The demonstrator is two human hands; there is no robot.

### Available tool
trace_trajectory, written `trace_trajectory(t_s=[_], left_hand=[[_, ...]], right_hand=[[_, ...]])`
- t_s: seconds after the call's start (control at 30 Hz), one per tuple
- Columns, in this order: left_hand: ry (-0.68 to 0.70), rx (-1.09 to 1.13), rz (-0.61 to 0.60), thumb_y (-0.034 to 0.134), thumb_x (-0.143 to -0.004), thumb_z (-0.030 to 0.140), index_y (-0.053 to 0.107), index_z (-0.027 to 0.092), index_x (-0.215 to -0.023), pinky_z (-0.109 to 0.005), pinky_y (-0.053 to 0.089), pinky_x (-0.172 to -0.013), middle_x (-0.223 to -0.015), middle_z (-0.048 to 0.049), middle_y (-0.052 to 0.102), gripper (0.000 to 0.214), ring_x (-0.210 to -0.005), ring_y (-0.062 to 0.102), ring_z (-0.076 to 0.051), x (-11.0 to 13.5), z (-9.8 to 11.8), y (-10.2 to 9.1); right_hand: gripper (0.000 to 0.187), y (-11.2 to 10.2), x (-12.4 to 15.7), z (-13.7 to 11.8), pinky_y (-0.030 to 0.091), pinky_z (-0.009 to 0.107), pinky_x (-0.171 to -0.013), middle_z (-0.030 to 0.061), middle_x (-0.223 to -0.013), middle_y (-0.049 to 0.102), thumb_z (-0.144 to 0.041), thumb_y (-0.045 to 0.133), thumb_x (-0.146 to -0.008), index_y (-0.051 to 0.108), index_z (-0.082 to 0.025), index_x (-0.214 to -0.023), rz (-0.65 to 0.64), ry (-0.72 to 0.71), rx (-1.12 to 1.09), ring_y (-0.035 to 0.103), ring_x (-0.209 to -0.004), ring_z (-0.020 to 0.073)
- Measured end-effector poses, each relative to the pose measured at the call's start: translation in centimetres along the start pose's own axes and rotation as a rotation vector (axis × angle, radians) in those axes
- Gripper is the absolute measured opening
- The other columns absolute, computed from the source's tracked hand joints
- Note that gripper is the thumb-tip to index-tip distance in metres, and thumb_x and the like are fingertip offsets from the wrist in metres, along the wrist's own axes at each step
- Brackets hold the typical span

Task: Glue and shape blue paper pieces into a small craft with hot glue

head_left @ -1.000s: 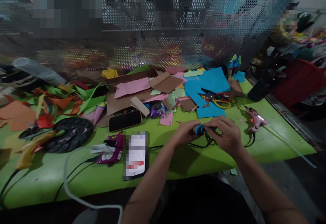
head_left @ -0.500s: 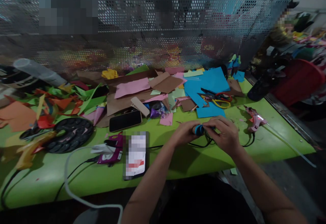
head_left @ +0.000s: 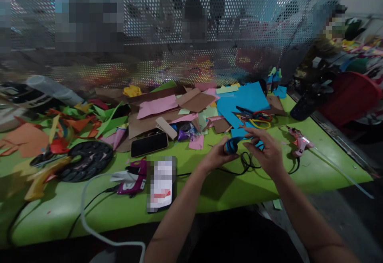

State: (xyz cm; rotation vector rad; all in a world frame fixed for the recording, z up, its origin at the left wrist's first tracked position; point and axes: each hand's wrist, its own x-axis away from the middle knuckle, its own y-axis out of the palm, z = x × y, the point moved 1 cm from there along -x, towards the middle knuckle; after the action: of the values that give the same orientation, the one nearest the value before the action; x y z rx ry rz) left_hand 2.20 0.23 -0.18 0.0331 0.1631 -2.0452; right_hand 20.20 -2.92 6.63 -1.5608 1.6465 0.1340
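Note:
My left hand (head_left: pixel 216 155) is closed round a small coil of blue paper strip (head_left: pixel 231 146) above the green tabletop. From the coil a loose length of the strip arcs across to my right hand (head_left: pixel 267 151), which pinches it between thumb and fingers. Some blue shows beyond the right fingertips. Under both hands a black cord (head_left: pixel 245 160) runs in loops. Just behind them are a big sheet of blue paper (head_left: pixel 254 95) and scissors with red and yellow handles (head_left: pixel 259 122).
A pink glue gun (head_left: pixel 301 142) lies on the right with its glue stick sticking out. Left of my arms are two phones, a purple pack of tissues (head_left: pixel 133 183), a black round tray (head_left: pixel 86 160) and a yellow glue gun (head_left: pixel 44 181). Paper scraps line the mesh panel (head_left: pixel 167 63).
My hands have drawn apart, the right one moving right. A length of blue strip now spans between them, where before they met at the coil. The view has shifted slightly.

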Motion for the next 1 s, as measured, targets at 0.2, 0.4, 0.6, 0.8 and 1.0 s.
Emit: trace_trajectory(t_s=[0.2, 0.4, 0.6, 0.8, 1.0], left_hand=[[-0.114, 0.181, 0.057, 0.070, -0.067, 0.025, 0.049, 0.019, -0.128, -0.028, 0.046, -0.080, -0.098, -0.0031, 0.060, 0.065, -0.087, 0.054, -0.016, 0.1, 0.4, -0.6], [-0.138, 0.223, 0.119, 0.060, -0.063, 0.019, 0.055, 0.020, -0.107, -0.023, 0.040, -0.067, -0.083, 0.0021, 0.055, 0.044, -0.073, 0.046, -0.011, 0.1, -0.4, -1.4], [-0.082, 0.309, 0.164, 0.069, -0.069, 0.029, 0.053, 0.021, -0.107, -0.025, 0.043, -0.070, -0.077, 0.0039, 0.053, 0.042, -0.070, 0.048, -0.010, -0.2, -0.3, -1.5], [-0.056, 0.255, 0.187, 0.077, -0.068, 0.050, 0.051, 0.023, -0.124, -0.030, 0.048, -0.078, -0.096, -0.0017, 0.062, 0.068, -0.080, 0.055, -0.014, -0.6, -0.3, -1.6], [0.000, 0.154, 0.232, 0.074, -0.075, 0.041, 0.054, 0.019, -0.119, -0.032, 0.048, -0.089, -0.109, -0.0056, 0.065, 0.053, -0.099, 0.058, -0.019, -0.9, -1.1, -1.1]], right_hand=[[0.021, 0.4, -0.9, 1.2, 0.051, 0.028, -0.066, 0.0037, -0.093, 0.066, -0.031, 0.064, -0.088, 0.066, -0.021, -0.106, -0.046, 0.175, -0.098, 0.059, -0.069, 0.0136], [0.037, 1.8, -2.1, 2.7, 0.052, 0.030, -0.068, 0.0073, -0.102, 0.068, -0.041, 0.069, -0.082, 0.066, -0.019, -0.110, -0.271, 0.278, -0.225, 0.061, -0.075, 0.0155], [0.040, 3.5, -3.1, 3.5, 0.051, 0.029, -0.063, 0.0085, -0.101, 0.068, -0.045, 0.076, -0.074, 0.068, -0.016, -0.101, -0.374, 0.261, -0.215, 0.063, -0.074, 0.0164], [0.039, 5.2, -2.8, 4.7, 0.047, 0.028, -0.059, 0.0052, -0.089, 0.069, -0.044, 0.075, -0.073, 0.068, -0.016, -0.100, -0.324, 0.317, -0.231, 0.058, -0.065, 0.0143], [0.037, 5.7, -1.7, 4.8, 0.049, 0.031, -0.070, 0.0068, -0.098, 0.069, -0.042, 0.076, -0.073, 0.067, -0.018, -0.099, -0.220, 0.280, -0.201, 0.062, -0.084, 0.0200]])
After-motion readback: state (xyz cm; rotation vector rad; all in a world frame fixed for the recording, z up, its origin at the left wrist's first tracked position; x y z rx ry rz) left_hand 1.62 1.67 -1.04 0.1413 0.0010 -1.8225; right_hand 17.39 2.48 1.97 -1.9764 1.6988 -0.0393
